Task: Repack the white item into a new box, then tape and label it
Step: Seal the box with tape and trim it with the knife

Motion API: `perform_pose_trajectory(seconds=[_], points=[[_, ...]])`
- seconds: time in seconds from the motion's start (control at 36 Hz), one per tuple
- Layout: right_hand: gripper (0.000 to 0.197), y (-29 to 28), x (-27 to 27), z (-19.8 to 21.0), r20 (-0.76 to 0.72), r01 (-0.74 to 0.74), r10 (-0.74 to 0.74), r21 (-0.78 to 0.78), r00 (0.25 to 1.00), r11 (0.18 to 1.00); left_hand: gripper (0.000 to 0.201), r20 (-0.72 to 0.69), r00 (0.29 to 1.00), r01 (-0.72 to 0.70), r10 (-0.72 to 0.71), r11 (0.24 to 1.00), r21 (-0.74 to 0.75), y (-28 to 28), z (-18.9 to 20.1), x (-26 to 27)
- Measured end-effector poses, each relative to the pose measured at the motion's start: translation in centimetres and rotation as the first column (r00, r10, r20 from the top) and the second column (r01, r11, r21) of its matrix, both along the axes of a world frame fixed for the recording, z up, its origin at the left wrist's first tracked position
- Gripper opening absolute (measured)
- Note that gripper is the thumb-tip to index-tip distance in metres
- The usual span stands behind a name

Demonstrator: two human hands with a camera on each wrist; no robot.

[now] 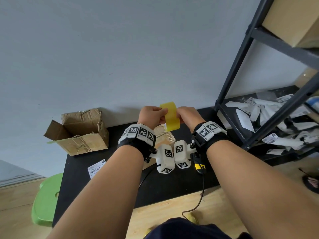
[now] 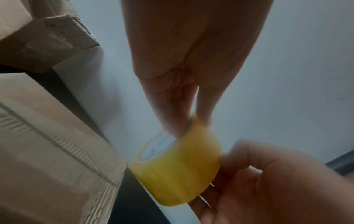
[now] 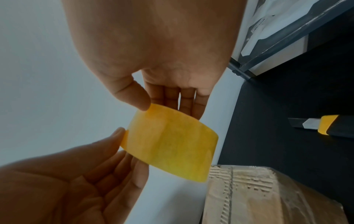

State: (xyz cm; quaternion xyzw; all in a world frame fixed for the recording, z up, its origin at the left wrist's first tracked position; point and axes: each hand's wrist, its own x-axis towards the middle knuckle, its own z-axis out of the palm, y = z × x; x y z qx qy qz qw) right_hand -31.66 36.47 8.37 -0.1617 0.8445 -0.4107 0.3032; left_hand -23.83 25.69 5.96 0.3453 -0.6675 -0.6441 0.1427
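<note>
Left hand point(image 1: 151, 115) and right hand point(image 1: 185, 116) both pinch the yellow tape roll point(image 1: 170, 119); each grip closed on it.

Both forearms raised together above the black table point(image 1: 107, 183), left hand point(image 1: 151, 116) and right hand point(image 1: 187, 116) pinching the yellow tape roll point(image 1: 170, 118) between them

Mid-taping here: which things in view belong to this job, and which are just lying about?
Job:
yellow tape roll, held by left hand and right hand
closed brown cardboard box
white barcode label
yellow-black utility knife

Lying about:
torn open cardboard box
green plastic stool
black metal shelf
</note>
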Motion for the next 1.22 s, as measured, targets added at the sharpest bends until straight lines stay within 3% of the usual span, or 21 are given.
perform_pose_trajectory(seconds=[0.19,0.33,0.42,0.58,0.81,0.94,1.03,1.22], points=[[0.021,0.5,0.3,-0.4,-0.026,-0.047,0.045,-0.047,0.999,0.998,0.016,0.010,1.000,-0.029,0.029,1.000,0.007,-0.1,-0.1,0.0],[0.023,0.5,0.4,0.0,0.005,-0.002,0.002,-0.108,1.000,0.994,0.022,0.003,1.000,-0.023,0.023,1.000,0.006,-0.4,0.0,0.1],[0.014,0.3,0.3,0.4,0.027,0.057,-0.054,-0.148,0.998,0.987,0.029,0.037,0.999,0.035,-0.033,0.997,-0.067,-0.3,0.5,0.1],[0.012,0.0,-0.1,0.8,0.097,0.172,-0.156,-0.188,0.983,0.967,0.013,0.088,0.986,0.159,-0.143,0.965,-0.207,0.2,1.0,0.3],[0.004,-0.3,0.3,1.5,0.055,0.146,-0.138,-0.177,0.989,0.973,0.022,0.028,0.992,0.126,-0.124,0.986,-0.108,0.3,1.1,-0.2],[0.026,-0.1,0.5,1.7,-0.001,0.057,-0.058,-0.143,0.998,0.988,0.021,-0.004,0.998,0.057,-0.057,0.998,0.013,-0.4,1.2,-0.5],[0.024,-0.1,0.6,1.8,-0.016,0.040,-0.042,-0.151,0.999,0.988,0.021,-0.024,1.000,0.013,-0.011,0.996,0.084,-0.7,1.4,-0.6],[0.019,-0.1,0.3,1.7,0.036,0.125,-0.121,-0.177,0.992,0.976,0.025,-0.012,0.998,0.055,-0.055,0.998,0.032,-1.0,1.5,-0.6]])
